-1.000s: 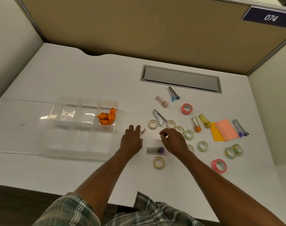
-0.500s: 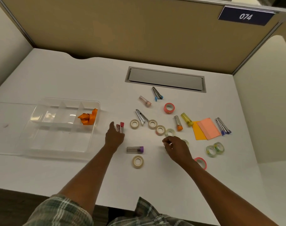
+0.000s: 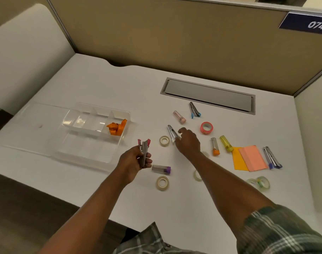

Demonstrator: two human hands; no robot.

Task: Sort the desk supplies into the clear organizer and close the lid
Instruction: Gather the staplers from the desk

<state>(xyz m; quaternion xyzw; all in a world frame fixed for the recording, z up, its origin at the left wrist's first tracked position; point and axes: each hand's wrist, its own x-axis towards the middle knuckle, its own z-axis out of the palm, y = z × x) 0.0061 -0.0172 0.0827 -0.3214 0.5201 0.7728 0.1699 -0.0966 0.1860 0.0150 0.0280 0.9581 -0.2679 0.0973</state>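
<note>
Left hand: raised above the desk just right of the organizer's near right corner; fingers are curled round the pink-tipped mini stapler, which stands roughly upright with its pink tips uppermost and splayed.
Right hand: extended over the middle of the desk; fingers are loosely curled, index finger lifted, fingertips at the near end of the silver mini stapler. Whether they have closed on it cannot be told.
Clear organizer: on the white desk, left of both hands; its lid lies open and flat to the left.
Organizer contents: orange folded pieces in the far right compartment.
Tape rolls: one cream roll just left of the silver stapler; another cream roll near the desk's front; pink roll right of the right hand; clear rolls at the right, beside the right forearm.
Tubes: purple-capped tube just right of the left hand; pink tube; orange-capped tube; yellow tube.
Other staplers: blue-tipped mini stapler near the grey desk hatch; purple-tipped mini stapler at the far right.
Sticky notes: orange and salmon pads, overlapping, between the yellow tube and the purple-tipped stapler.
</note>
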